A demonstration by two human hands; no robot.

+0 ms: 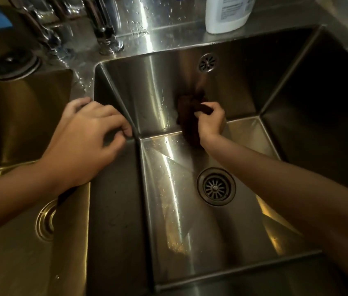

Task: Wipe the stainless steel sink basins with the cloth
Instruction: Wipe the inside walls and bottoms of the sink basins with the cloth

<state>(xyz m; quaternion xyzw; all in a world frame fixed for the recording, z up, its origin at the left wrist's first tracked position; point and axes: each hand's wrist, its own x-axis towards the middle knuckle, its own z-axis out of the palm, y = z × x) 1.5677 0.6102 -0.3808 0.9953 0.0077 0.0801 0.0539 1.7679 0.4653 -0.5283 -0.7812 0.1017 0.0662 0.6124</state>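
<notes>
A person leans over a double stainless steel sink, seen from above, both bare forearms reaching in. The right hand (pixel 210 119) is down inside the right basin (pixel 168 210), its fingers curled tight round a dark cloth (pixel 188 116) that is bunched against the far wall, low down where the wall meets the floor. Above the cloth, an overflow grille (pixel 207 62) is set in that wall. The left hand (pixel 87 133) rests on the divider (pixel 113 210) between the two basins, fingers loosely bent with their tips at the divider's edge, holding nothing. A round drain (pixel 216 186) sits in the floor of the right basin, near the right forearm; streaks and water drops catch the light across the floor and the far wall. The left basin (pixel 19 253) glows a yellowish tone, with the rim of its own drain (pixel 46 221) showing below the left wrist. On the wet ledge behind the basins stand chrome tap bases (pixel 107 39), a white bottle (pixel 226 13) with a printed label at the back right, and a dark round fitting (pixel 13 65) at the back left. The right wall of the right basin lies in deep shadow.
</notes>
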